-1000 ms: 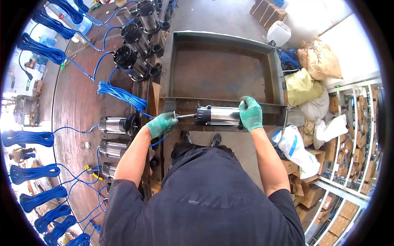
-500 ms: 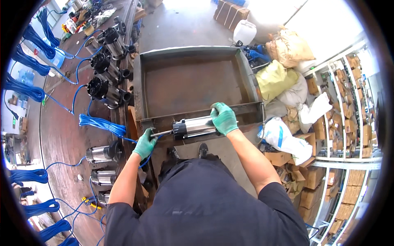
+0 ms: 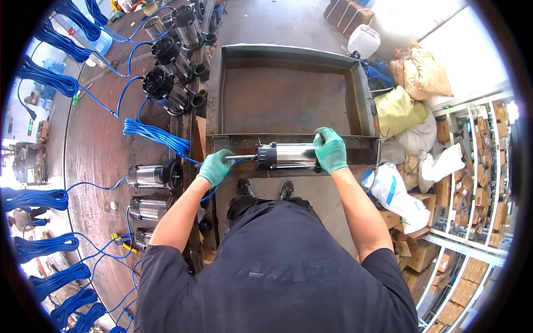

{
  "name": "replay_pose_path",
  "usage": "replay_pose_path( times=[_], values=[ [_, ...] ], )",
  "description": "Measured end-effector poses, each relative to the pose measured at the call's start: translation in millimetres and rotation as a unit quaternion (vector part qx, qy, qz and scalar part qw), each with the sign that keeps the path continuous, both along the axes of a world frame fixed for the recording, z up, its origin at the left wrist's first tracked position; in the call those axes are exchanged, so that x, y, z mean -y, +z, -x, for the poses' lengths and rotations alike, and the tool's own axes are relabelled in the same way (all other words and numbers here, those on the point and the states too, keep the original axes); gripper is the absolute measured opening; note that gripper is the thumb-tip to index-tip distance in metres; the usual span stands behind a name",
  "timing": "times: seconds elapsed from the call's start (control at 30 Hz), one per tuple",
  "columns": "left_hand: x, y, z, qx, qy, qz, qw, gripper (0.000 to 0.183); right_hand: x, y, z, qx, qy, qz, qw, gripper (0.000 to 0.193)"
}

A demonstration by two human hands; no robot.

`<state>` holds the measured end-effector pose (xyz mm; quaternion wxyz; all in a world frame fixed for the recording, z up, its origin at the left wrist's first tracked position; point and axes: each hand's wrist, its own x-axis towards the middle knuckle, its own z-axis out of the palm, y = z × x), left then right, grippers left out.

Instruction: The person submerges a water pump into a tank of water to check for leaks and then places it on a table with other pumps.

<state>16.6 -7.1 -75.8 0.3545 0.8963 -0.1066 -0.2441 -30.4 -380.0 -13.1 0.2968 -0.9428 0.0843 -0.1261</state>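
The left hand (image 3: 215, 168) and the right hand (image 3: 330, 151) are set apart at opposite ends of a pump (image 3: 286, 155) with a shiny metal body and a black end piece. The pump lies on its side along the near edge of a rectangular metal trough (image 3: 290, 52), in front of the person's body. The green-gloved right hand is closed over the pump's right end, fingers across the top. The left, in a matching glove, is curled round a slim metal rod (image 3: 244, 157) that runs to the black end; just how the fingers sit on it is hard to make out. Compared with half a second ago, the whole view has swung: trough, pump and both hands now appear further right and higher, and the pump looks nearly level where it slanted before. Against the trough itself the pump has kept its place, and the right hand has kept its hold. The left fingers now wrap the outer part of the rod, which earlier stuck out past them. A blue cable (image 3: 210, 194) shows below the left hand. On the table (image 3: 91, 139) to the left, the blue coil (image 3: 156, 135), the standing pumps (image 3: 172, 91) and the lying pumps (image 3: 145, 176) remain as they were.
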Motion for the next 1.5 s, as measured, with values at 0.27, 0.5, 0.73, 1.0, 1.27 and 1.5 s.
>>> replay_pose_path(
  times=[0.27, 0.5, 0.73, 1.0, 1.27, 1.5],
  values=[
    [-9.8, -12.6, 5.3, -0.098, 0.061, 0.260, 0.959, 0.052, 1.4, -2.2, 1.6, 0.018, 0.002, 0.008, 1.000, 0.013],
    [-3.1, -12.8, 6.3, -0.135, 0.073, 0.303, 0.941, 0.043, 0.2, -1.5, 1.8, 0.029, -0.005, 0.011, 1.000, 0.011],
    [-14.3, -16.0, -1.2, -0.156, -0.014, 0.221, 0.963, 0.047, 1.6, -4.8, 1.6, 0.026, -0.006, 0.019, 0.999, 0.013],
    [-8.4, -18.2, 4.2, -0.223, 0.094, 0.338, 0.910, 0.055, 4.1, -5.7, 1.5, 0.031, -0.006, 0.012, 0.999, 0.013],
    [3.3, -11.2, 13.7, -0.089, 0.077, 0.271, 0.955, 0.048, 2.4, -6.7, 1.5, 0.033, -0.001, 0.017, 0.999, 0.012],
    [-8.5, 4.8, 0.1, -0.352, 0.121, 0.414, 0.831, 0.057, 0.9, 2.0, 3.2, -0.004, -0.010, -0.013, 1.000, 0.012]
  ],
)
